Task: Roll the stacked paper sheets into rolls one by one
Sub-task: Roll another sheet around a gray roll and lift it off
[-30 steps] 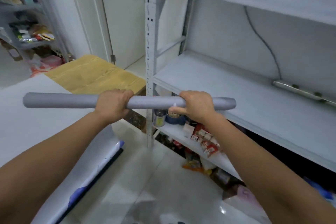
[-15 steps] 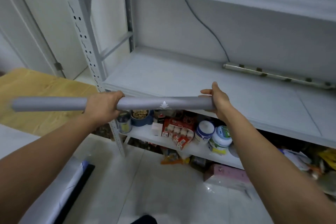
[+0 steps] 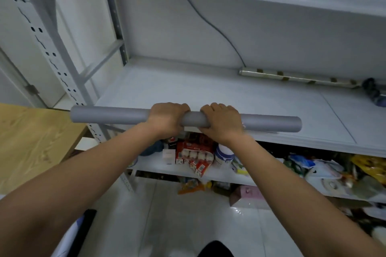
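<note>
The grey paper roll [image 3: 117, 115] is being held level, its long axis running left-right over the front edge of the shelf [image 3: 208, 89], with its left end jutting past the post [image 3: 62, 64]. The left hand [image 3: 167, 119] and right hand [image 3: 221, 123] are wrapping curled fingers around its middle, and bare board is stretching behind.

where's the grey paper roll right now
Head view, centre: the grey paper roll is level, gripped by the left hand and right hand, at the front of the white shelf.
</note>
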